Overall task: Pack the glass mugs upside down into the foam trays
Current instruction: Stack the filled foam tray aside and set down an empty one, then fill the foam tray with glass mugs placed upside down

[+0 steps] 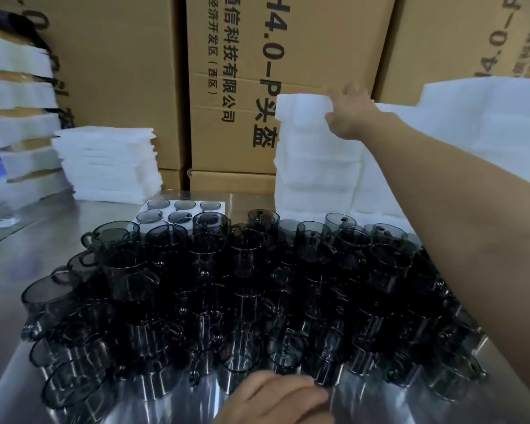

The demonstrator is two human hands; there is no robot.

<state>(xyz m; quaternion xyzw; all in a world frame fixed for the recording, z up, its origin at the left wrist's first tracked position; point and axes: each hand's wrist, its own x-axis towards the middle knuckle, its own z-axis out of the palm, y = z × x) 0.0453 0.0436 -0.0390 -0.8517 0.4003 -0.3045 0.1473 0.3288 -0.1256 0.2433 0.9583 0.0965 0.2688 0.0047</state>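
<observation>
- The smoky grey glass mugs (245, 270) are massed closely together, apparently rim-up, on the brushed steel tabletop (16, 270), between the two hands.
- They are judged to be rigid, smooth, fairly light and easily chipped. With neighbours touching, one is best taken by its body or handle and lifted straight up, so that knocks are avoided.
- The right hand (349, 114) is stretched out beyond the mugs to the tall stack of white moulded foam trays (312, 166). The top tray's upper right edge is pinched between thumb and fingers.
- The foam is judged to be soft, very light and easily dented, so a gentle edge grip should be enough.
- The left hand (276, 399) is rested knuckles-up at the near edge of the mugs, with its fingers loosely curled. Nothing is seen held in it.
- A partly filled white foam tray (169, 208), with mugs seated base-up, lies behind the loose mugs, left of the stack.
</observation>
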